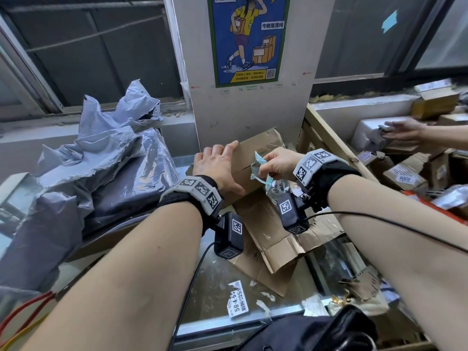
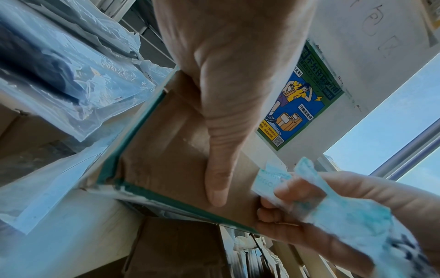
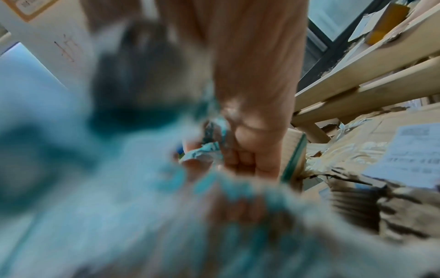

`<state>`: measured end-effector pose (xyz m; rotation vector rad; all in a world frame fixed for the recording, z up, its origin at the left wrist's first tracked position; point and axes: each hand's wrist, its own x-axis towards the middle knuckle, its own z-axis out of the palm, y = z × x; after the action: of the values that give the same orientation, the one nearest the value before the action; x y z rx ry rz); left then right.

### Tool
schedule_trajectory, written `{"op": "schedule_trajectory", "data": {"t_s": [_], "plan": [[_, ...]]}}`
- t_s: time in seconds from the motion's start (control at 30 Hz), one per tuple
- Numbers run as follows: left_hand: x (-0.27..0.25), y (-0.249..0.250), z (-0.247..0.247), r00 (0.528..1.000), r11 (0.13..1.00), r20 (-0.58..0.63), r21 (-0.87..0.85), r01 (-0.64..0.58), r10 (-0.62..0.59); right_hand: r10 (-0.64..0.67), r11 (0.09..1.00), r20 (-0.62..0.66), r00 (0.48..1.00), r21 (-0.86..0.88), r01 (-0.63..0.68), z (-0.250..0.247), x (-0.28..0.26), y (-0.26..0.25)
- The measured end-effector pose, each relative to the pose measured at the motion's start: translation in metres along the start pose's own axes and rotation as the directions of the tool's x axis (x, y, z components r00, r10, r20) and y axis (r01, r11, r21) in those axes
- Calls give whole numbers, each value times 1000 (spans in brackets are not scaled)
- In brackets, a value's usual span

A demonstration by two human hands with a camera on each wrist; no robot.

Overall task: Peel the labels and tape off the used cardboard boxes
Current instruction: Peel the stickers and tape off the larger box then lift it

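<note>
A brown cardboard box (image 1: 249, 158) stands on the counter in front of the pillar, its edges lined with teal tape (image 2: 133, 129). My left hand (image 1: 219, 163) lies flat on the box (image 2: 166, 150), fingers straight, thumb (image 2: 215, 180) pressed against its side. My right hand (image 1: 274, 163) grips a crumpled wad of peeled teal and white tape and label (image 1: 260, 171) beside the box's right edge. In the left wrist view the wad (image 2: 342, 216) shows in my right hand (image 2: 309, 216). The right wrist view is mostly blurred by the wad (image 3: 119, 188) close to the lens.
Grey plastic mailer bags (image 1: 101, 160) are heaped at the left. Flattened cardboard (image 1: 276, 239) lies on the metal counter (image 1: 222, 282) with a peeled label (image 1: 238, 298). Another person's hand (image 1: 402, 131) reaches over parcels (image 1: 405, 173) at the right, behind a wooden rack (image 1: 331, 145).
</note>
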<state>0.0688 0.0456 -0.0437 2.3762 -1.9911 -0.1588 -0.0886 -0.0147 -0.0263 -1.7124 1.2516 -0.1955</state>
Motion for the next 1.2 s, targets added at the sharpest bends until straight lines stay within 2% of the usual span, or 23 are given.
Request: {"op": "schedule_trajectory", "data": {"t_s": [0.07, 0.13, 0.23, 0.3, 0.4, 0.63, 0.9, 1.0, 1.2], "plan": [[0, 0, 1, 1000, 1000, -5, -1, -1, 1, 15, 1000, -6, 1000, -9, -15, -2, 0, 1], [0, -2, 1, 1000, 1000, -10, -3, 2, -2, 20, 998, 2, 1000, 52, -20, -1, -1, 0], [0, -3, 1, 1000, 1000, -20, 5, 5, -5, 14, 997, -66, 998, 78, -9, 2, 3, 1], [0, -3, 2, 1000, 1000, -24, 14, 1, -1, 23, 999, -87, 996, 42, -19, 3, 5, 1], [-1, -2, 4, 999, 999, -33, 37, -12, 13, 21, 994, -49, 999, -102, -26, 11, 6, -3], [-8, -4, 10, 997, 987, -69, 162, -17, 28, -17, 984, 5, 1000, -175, 18, 19, 0, -11], [-8, -4, -7, 993, 976, -113, 218, -8, 33, -181, 983, -137, 974, -61, 174, 15, -5, -18], [-11, -4, -9, 997, 983, -82, 182, 22, -7, -200, 975, -125, 972, 76, 211, 18, -9, -22], [-17, -8, -2, 998, 992, -59, 125, 30, -23, -204, 956, -127, 971, 189, 226, 17, -12, -17]]}}
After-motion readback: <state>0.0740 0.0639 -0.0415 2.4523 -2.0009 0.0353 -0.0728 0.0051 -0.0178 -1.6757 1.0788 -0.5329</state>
